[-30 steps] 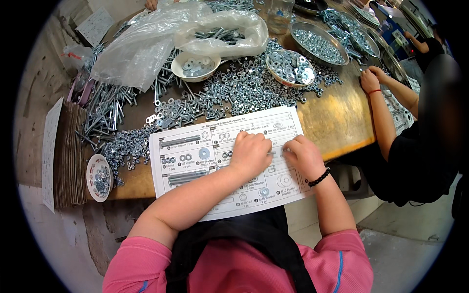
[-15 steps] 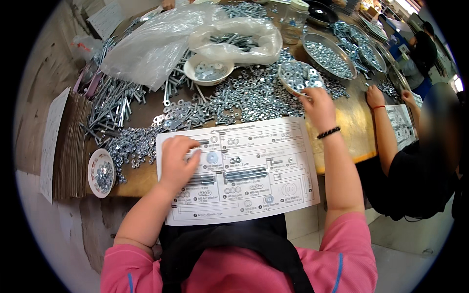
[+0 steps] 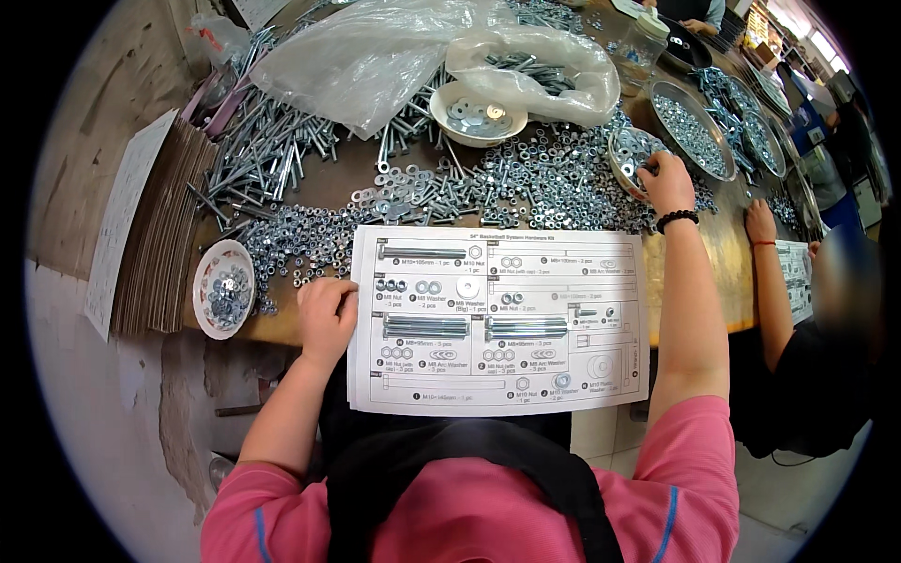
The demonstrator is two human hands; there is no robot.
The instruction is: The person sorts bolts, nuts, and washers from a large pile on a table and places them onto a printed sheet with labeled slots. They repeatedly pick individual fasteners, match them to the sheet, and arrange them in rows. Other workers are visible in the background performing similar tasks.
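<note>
A white printed sheet (image 3: 601, 389) with part drawings lies before me at the table's front edge. My left hand (image 3: 325, 324) is closed at its left edge, thumb and curled fingers on the paper. Pairs of long bolts (image 3: 427, 326) and a single bolt (image 3: 422, 252) lie on their drawings. Small nuts (image 3: 391, 285) and a washer (image 3: 562, 381) rest there too. At the right, my right hand (image 3: 670, 180) pinches over a bowl of flat washers (image 3: 631, 150). What sits between its fingertips is too small to name.
Loose nuts (image 3: 554, 178) and bolts (image 3: 272, 141) heap across the table. Bowls of washers stand at the left (image 3: 201, 302) and centre (image 3: 479, 138). A plastic bag (image 3: 366, 66) lies behind, cardboard sheets (image 3: 164, 235) stand left. A co-worker's hand (image 3: 761, 222) is at the right.
My left hand has moved from over the sheet to its left edge, uncovering the nuts and single bolt. My right hand stays at the washer bowl. The view has shifted left.
</note>
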